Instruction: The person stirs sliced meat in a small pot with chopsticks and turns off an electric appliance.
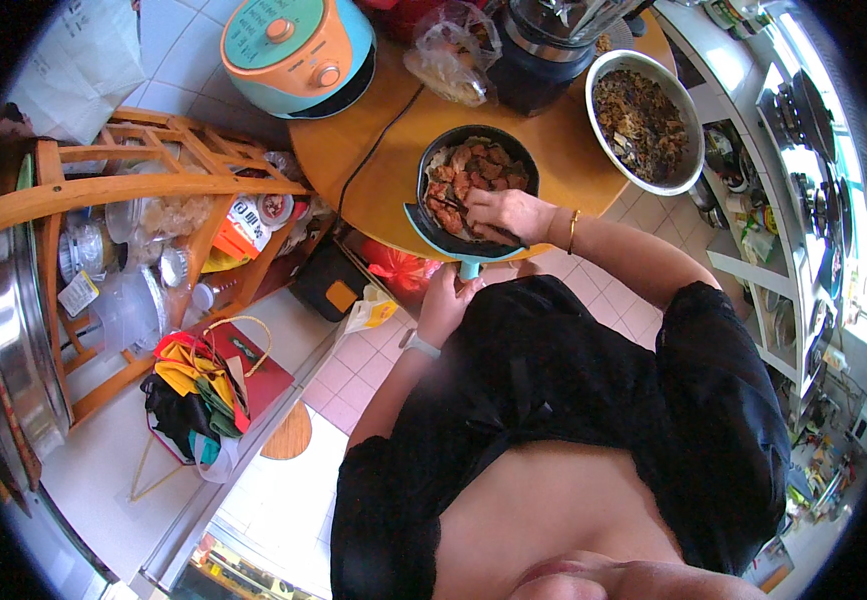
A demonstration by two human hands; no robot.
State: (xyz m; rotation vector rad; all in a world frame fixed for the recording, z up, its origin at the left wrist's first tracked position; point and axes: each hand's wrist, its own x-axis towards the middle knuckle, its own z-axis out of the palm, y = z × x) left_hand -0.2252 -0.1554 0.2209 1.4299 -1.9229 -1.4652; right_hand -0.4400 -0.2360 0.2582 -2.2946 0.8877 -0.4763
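A round black-lined pan (420, 152) with a light-blue handle sits at the near edge of the wooden table (403, 217). Browned meat pieces (487, 165) fill much of it. My left hand (447, 296) is closed around the pan's handle. Over the pan's near right part, my right hand (507, 215) holds dark chopsticks (444, 201), their tips among the meat. To the right stands a large metal bowl (698, 142) of brown, shredded-looking food.
A blue and orange cooker (298, 60) stands at the back left, with a black cord (379, 142) crossing the table. Behind the pan are a plastic bag of food (452, 64) and a blender (538, 64). Wooden shelving (140, 186) stands left; a stove counter runs along the right.
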